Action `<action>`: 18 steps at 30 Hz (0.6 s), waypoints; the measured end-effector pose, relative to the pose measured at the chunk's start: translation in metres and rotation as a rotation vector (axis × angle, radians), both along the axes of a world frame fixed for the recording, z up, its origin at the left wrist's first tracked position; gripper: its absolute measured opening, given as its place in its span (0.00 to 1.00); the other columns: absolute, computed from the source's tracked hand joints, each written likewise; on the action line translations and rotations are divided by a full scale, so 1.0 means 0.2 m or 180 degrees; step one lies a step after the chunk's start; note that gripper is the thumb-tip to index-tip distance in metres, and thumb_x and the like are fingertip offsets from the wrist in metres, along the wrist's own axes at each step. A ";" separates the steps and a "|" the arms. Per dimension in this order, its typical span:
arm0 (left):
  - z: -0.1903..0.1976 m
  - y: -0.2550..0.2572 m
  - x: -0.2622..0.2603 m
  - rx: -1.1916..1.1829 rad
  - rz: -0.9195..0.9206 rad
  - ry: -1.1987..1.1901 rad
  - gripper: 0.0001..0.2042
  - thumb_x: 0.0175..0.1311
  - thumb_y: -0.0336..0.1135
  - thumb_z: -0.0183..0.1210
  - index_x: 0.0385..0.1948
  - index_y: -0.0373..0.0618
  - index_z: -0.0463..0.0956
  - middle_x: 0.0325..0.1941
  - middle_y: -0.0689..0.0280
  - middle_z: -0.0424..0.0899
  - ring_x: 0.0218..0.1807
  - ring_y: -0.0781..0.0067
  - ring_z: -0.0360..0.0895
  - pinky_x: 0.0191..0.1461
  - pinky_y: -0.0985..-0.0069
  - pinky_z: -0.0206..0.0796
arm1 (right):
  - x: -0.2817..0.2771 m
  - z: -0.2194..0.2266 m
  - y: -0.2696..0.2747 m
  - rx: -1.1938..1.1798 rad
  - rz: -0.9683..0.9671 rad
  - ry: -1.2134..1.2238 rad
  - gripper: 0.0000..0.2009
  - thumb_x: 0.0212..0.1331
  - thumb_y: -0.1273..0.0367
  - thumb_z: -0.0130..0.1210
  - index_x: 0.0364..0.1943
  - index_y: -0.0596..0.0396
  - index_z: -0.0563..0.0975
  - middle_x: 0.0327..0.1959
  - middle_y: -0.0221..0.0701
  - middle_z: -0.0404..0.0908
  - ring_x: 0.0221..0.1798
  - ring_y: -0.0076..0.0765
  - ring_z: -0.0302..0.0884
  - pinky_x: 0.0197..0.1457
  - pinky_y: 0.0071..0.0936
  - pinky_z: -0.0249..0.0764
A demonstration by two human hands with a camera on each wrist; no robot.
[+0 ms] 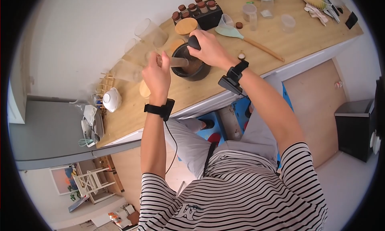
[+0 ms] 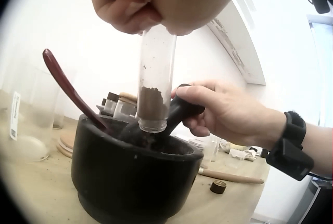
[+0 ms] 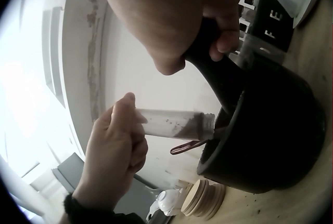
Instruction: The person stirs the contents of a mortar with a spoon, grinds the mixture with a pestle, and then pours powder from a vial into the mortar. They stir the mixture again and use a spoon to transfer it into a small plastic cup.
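Note:
My left hand (image 1: 157, 76) pinches the base of a clear glass tube (image 2: 157, 63), which is tipped mouth-down over a black mortar (image 2: 130, 177). Brown powder (image 2: 153, 104) sits in the tube's lower part, near its open neck. With curled fingers, my right hand (image 1: 210, 48) grips the knob of a black pestle (image 2: 183, 112), whose lower end is hidden inside the mortar. A dark red spoon-like handle (image 2: 67, 86) leans out over the mortar's rim. Brown material (image 1: 194, 65) shows inside the mortar in the head view.
Behind the mortar stand a black rack (image 1: 208, 19) of brown-capped vials and a wooden-lidded jar (image 1: 187, 26). Clear containers (image 1: 151, 32) stand at the left, with white bowls (image 1: 111, 99) farther along. A pale green spatula (image 1: 229, 32) and a small brown cap (image 2: 218, 186) lie to the right.

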State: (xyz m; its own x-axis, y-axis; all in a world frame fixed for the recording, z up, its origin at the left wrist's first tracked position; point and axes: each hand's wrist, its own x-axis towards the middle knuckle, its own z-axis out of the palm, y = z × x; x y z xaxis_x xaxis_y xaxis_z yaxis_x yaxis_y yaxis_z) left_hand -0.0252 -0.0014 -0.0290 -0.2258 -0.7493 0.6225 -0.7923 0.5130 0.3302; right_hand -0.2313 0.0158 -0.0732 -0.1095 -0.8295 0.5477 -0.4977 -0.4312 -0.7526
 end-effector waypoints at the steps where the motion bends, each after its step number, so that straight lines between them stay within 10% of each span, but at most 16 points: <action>1: 0.00 0.00 -0.01 -0.0011 -0.0010 -0.0011 0.16 0.71 0.42 0.64 0.27 0.40 0.74 0.17 0.56 0.78 0.20 0.50 0.78 0.26 0.60 0.68 | 0.01 -0.03 0.00 -0.0050 -0.0028 0.0032 0.20 0.60 0.65 0.67 0.51 0.62 0.74 0.47 0.51 0.81 0.50 0.62 0.79 0.52 0.48 0.77; 11: -0.01 0.02 0.00 0.0021 -0.0358 -0.0401 0.12 0.72 0.42 0.65 0.38 0.43 0.77 0.18 0.60 0.81 0.23 0.57 0.82 0.28 0.66 0.70 | 0.00 -0.02 0.00 0.0008 0.0100 0.0003 0.21 0.62 0.65 0.65 0.54 0.59 0.72 0.50 0.50 0.79 0.53 0.63 0.78 0.53 0.49 0.77; 18: 0.15 0.10 0.02 0.0539 -0.1170 -0.0622 0.13 0.70 0.33 0.65 0.49 0.40 0.74 0.39 0.55 0.83 0.32 0.57 0.84 0.35 0.66 0.73 | 0.01 -0.05 0.04 -0.0041 0.0124 -0.0043 0.21 0.63 0.67 0.65 0.55 0.59 0.71 0.50 0.49 0.78 0.52 0.63 0.78 0.54 0.49 0.77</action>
